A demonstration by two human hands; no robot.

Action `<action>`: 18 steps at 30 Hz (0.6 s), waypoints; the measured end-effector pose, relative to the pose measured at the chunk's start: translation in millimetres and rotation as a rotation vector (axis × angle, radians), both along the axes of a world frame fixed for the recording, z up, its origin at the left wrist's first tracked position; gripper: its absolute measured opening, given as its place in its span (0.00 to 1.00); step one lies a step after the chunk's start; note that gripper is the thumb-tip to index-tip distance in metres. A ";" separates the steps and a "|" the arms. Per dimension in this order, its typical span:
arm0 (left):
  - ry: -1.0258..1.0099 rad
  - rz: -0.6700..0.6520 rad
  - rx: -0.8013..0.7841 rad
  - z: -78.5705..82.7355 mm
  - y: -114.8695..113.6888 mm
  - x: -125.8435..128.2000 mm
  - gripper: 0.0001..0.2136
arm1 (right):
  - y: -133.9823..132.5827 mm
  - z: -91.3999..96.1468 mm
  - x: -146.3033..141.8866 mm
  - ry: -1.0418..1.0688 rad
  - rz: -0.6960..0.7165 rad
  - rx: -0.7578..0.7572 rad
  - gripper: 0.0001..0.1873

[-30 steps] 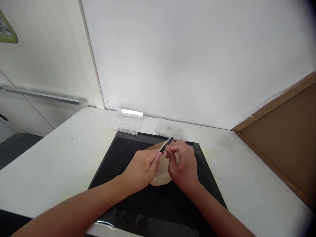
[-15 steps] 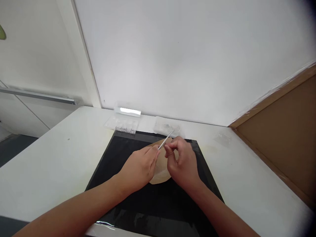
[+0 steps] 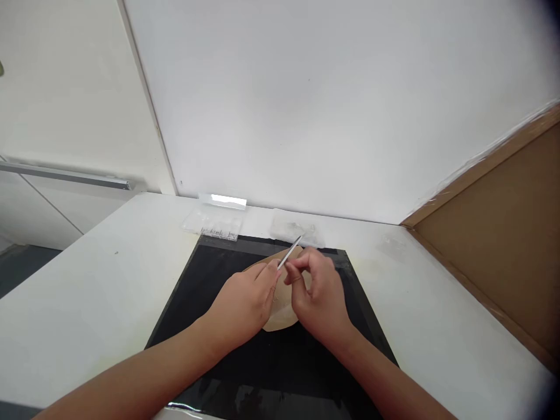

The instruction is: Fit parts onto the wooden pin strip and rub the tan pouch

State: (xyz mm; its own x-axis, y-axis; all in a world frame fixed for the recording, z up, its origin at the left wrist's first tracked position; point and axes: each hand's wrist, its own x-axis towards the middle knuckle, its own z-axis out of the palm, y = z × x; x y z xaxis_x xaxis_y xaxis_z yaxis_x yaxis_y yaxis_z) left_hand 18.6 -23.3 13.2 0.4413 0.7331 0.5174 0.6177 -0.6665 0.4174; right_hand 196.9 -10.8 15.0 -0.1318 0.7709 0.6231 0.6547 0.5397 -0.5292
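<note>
My left hand [image 3: 245, 302] is curled shut on a thin, flat stick-like tool [image 3: 290, 251] that slants up to the right. My right hand [image 3: 315, 294] is closed right beside it, with its fingertips pinched near the tool's lower end; what they pinch is too small to make out. Both hands hover over a tan, rounded pad [image 3: 280, 315] that lies on a black mat [image 3: 205, 291] on the white table [image 3: 87, 291].
A clear plastic box [image 3: 215, 218] with small compartments sits behind the mat on the left. A clear plastic bag [image 3: 292, 230] lies behind the mat's middle, and another small clear packet [image 3: 391, 245] to the right. A brown board [image 3: 503, 245] leans at the table's right edge. A white wall stands behind.
The tool has turned in my left hand from its dark broad face to its thin light edge. Both hands stay together over the tan pad, shifted slightly left in view.
</note>
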 end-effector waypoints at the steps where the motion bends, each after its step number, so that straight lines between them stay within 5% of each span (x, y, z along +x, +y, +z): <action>1: 0.009 0.002 -0.002 0.3 0.0 0.0 0.13 | -0.2 0.0 -0.4 -0.003 0.018 -0.007 0.09; 18: 0.010 0.013 -0.077 0.6 1.1 0.0 0.13 | 2.0 -2.6 1.7 0.023 0.008 -0.013 0.10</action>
State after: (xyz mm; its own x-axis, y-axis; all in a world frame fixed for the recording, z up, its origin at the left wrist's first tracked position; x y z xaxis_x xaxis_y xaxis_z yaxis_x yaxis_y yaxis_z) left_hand 18.6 -22.2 13.7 0.4367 0.7760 0.4550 0.6304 -0.6249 0.4606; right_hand 198.6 -8.8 12.4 -0.1236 0.7781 0.6158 0.6377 0.5377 -0.5515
